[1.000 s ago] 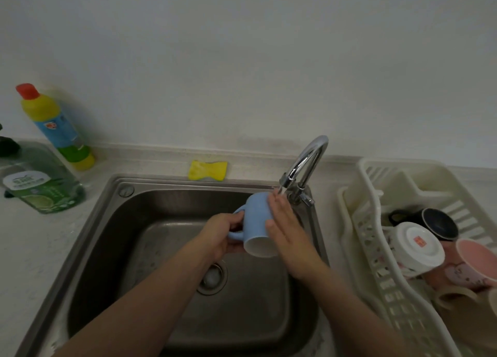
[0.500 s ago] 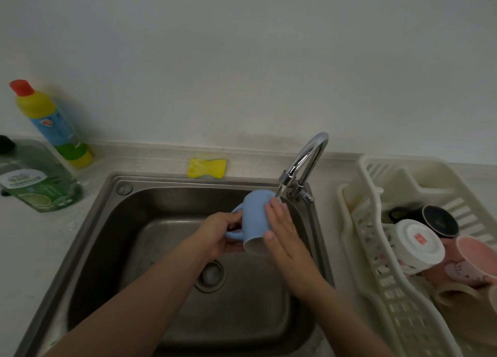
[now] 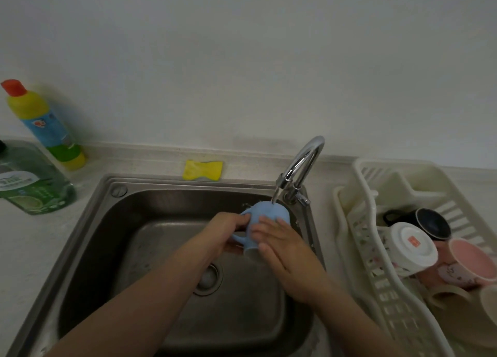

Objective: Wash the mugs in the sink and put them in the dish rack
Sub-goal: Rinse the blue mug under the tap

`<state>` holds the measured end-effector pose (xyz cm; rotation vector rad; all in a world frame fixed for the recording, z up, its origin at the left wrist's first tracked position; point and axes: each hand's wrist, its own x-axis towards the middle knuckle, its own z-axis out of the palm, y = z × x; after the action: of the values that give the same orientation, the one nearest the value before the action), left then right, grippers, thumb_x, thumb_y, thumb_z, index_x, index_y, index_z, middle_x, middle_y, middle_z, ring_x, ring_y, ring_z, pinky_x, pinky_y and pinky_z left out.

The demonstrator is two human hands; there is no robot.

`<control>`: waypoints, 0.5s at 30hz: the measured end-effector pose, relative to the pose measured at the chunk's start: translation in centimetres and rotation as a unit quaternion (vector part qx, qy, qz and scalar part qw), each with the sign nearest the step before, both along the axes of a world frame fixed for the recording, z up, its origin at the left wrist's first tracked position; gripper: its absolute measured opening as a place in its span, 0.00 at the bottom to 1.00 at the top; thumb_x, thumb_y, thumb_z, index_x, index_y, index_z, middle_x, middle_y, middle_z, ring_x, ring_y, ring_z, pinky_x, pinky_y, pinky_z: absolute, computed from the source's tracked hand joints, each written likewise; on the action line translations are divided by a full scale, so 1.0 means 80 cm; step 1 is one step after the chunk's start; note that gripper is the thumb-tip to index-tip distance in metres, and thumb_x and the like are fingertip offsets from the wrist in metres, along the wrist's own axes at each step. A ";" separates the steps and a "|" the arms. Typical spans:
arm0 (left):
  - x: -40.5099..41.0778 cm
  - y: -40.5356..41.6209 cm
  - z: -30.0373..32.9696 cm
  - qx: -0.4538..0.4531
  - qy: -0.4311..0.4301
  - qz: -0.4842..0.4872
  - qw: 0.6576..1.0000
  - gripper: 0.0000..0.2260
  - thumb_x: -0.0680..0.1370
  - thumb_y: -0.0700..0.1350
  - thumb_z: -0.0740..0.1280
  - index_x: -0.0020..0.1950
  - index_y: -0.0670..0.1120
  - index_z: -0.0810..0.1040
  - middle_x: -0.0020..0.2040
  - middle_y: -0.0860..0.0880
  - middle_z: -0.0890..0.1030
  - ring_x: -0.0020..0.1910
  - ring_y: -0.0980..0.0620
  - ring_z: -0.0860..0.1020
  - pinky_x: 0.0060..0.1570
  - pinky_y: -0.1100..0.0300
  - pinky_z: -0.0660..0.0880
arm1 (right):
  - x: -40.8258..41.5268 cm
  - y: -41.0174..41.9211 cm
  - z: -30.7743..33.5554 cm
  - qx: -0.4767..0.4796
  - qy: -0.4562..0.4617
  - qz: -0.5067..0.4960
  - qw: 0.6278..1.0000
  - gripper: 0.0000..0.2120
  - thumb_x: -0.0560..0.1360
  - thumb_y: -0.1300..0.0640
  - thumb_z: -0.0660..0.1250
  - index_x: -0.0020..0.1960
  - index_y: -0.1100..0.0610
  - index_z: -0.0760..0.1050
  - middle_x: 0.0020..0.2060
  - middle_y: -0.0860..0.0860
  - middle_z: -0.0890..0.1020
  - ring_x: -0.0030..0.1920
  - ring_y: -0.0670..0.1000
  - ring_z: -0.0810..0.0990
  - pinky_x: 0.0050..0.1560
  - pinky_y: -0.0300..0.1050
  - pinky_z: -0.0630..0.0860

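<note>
A light blue mug [image 3: 265, 214] is held upside down over the steel sink [image 3: 113, 238], its base under the running stream from the chrome faucet [image 3: 302, 165]. My left hand [image 3: 224, 233] grips the mug by its handle. My right hand [image 3: 282, 245] lies with straight fingers against the mug's side. The cream dish rack [image 3: 376, 281] stands to the right of the sink and holds a black mug [image 3: 430, 223], a white mug [image 3: 411, 247], a pink mug [image 3: 468, 265] and a beige mug [image 3: 446, 300].
A yellow sponge [image 3: 203, 169] lies on the counter behind the sink. A yellow bottle with a red cap [image 3: 45, 126] and a green detergent bottle [image 3: 29, 184] stand at the left. The drain [image 3: 209, 278] sits in the sink's middle.
The mug's base has tipped up under the water stream. My right hand has slid lower and leftward across the mug's side. The left hand keeps its hold on the handle.
</note>
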<state>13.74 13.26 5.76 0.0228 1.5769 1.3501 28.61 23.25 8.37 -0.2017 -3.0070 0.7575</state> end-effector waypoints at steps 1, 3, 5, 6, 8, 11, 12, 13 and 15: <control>0.001 -0.001 0.000 0.007 -0.001 -0.007 1.000 0.13 0.81 0.47 0.62 0.58 0.39 0.79 0.47 0.43 0.84 0.44 0.45 0.82 0.39 0.53 0.80 | 0.007 0.001 -0.005 -0.002 0.009 0.018 1.000 0.27 0.81 0.39 0.43 0.73 0.48 0.65 0.73 0.42 0.65 0.74 0.33 0.49 0.74 0.35 0.40; 0.006 0.002 -0.001 0.013 0.005 -0.024 1.000 0.13 0.81 0.46 0.62 0.59 0.39 0.79 0.47 0.43 0.84 0.43 0.46 0.82 0.39 0.53 0.80 | -0.005 0.018 -0.009 -0.044 0.032 -0.036 0.998 0.21 0.82 0.43 0.47 0.72 0.45 0.65 0.71 0.38 0.63 0.73 0.30 0.48 0.76 0.38 0.43; 0.009 0.007 0.000 0.008 -0.002 -0.001 1.000 0.13 0.81 0.46 0.63 0.59 0.38 0.78 0.49 0.42 0.83 0.44 0.45 0.82 0.40 0.51 0.80 | -0.020 0.028 -0.004 -0.100 0.041 -0.129 0.986 0.20 0.83 0.46 0.51 0.73 0.46 0.64 0.71 0.36 0.59 0.75 0.35 0.46 0.78 0.47 0.47; 0.009 0.008 0.000 0.007 -0.014 0.020 1.000 0.13 0.81 0.46 0.63 0.59 0.39 0.78 0.49 0.42 0.84 0.43 0.45 0.82 0.40 0.51 0.80 | -0.019 0.022 0.001 -0.106 0.021 -0.131 0.985 0.20 0.83 0.46 0.50 0.75 0.47 0.61 0.73 0.36 0.55 0.76 0.37 0.43 0.78 0.48 0.46; 0.001 0.006 0.000 0.019 -0.049 0.060 0.997 0.11 0.82 0.46 0.62 0.58 0.40 0.78 0.44 0.44 0.84 0.38 0.47 0.82 0.34 0.52 0.79 | -0.001 -0.006 0.005 -0.075 -0.014 -0.049 0.996 0.23 0.82 0.41 0.45 0.75 0.44 0.54 0.74 0.34 0.48 0.75 0.36 0.37 0.76 0.43 0.37; -0.011 -0.003 -0.005 0.025 -0.048 0.074 0.996 0.11 0.82 0.46 0.61 0.57 0.41 0.78 0.43 0.45 0.83 0.37 0.48 0.81 0.34 0.52 0.79 | 0.016 -0.019 -0.008 -0.068 0.015 0.008 0.998 0.28 0.78 0.33 0.38 0.75 0.43 0.52 0.76 0.35 0.48 0.75 0.36 0.38 0.74 0.37 0.36; -0.013 -0.005 -0.006 0.023 -0.045 0.077 0.996 0.11 0.82 0.46 0.61 0.57 0.40 0.77 0.43 0.45 0.83 0.38 0.48 0.81 0.37 0.50 0.80 | 0.006 -0.013 -0.012 -0.111 0.025 -0.027 0.993 0.29 0.78 0.33 0.41 0.75 0.43 0.52 0.76 0.37 0.50 0.76 0.36 0.41 0.75 0.38 0.39; -0.015 -0.008 -0.005 0.021 -0.045 0.082 0.995 0.10 0.82 0.45 0.61 0.56 0.40 0.78 0.43 0.44 0.83 0.38 0.47 0.81 0.39 0.49 0.80 | -0.008 -0.005 -0.012 -0.178 0.030 -0.088 0.980 0.30 0.78 0.33 0.45 0.77 0.44 0.52 0.77 0.39 0.51 0.76 0.37 0.44 0.76 0.40 0.43; -0.019 -0.013 -0.005 0.020 -0.046 0.088 0.995 0.10 0.82 0.45 0.62 0.54 0.40 0.78 0.40 0.45 0.84 0.38 0.46 0.82 0.39 0.49 0.80 | -0.027 0.000 -0.006 -0.331 0.025 -0.200 0.922 0.30 0.79 0.34 0.50 0.78 0.44 0.52 0.77 0.40 0.54 0.77 0.41 0.51 0.75 0.41 0.50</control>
<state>12.24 12.21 5.32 -0.1544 1.5023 1.4980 26.47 23.22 7.91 -0.7620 -2.4063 1.6360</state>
